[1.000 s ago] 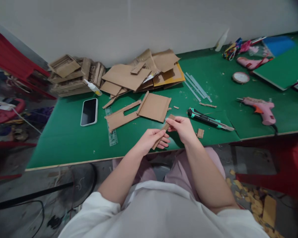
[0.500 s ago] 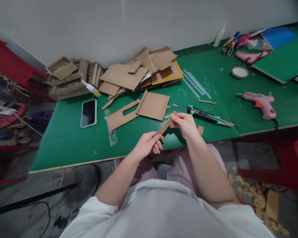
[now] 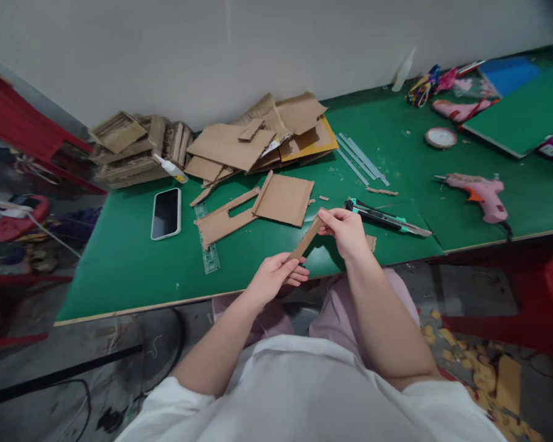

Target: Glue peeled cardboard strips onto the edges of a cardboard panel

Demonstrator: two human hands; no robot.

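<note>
Pinching a narrow brown cardboard strip (image 3: 306, 240) near both ends, my bare left hand (image 3: 273, 275) and right hand (image 3: 347, 232) risk creasing its unsupported middle through inward pressure.

Wall side, left: stacked brown cardboard frames (image 3: 133, 161) on the long green rectangular table (image 3: 120, 270)
Wall side, middle: heap of flat brown cardboard sheets (image 3: 230, 145)
Before the frames: white-edged rectangular phone (image 3: 166, 215)
Before the heap: square brown cardboard panel (image 3: 283, 199); left of it, notched brown cardboard piece (image 3: 217, 227) across clear plastic ruler (image 3: 211, 261)
Right of the panel: black-and-turquoise plastic cutter (image 3: 382, 217)
Table right: pink plastic glue gun (image 3: 486, 195), before round white disc (image 3: 440, 137)
</note>
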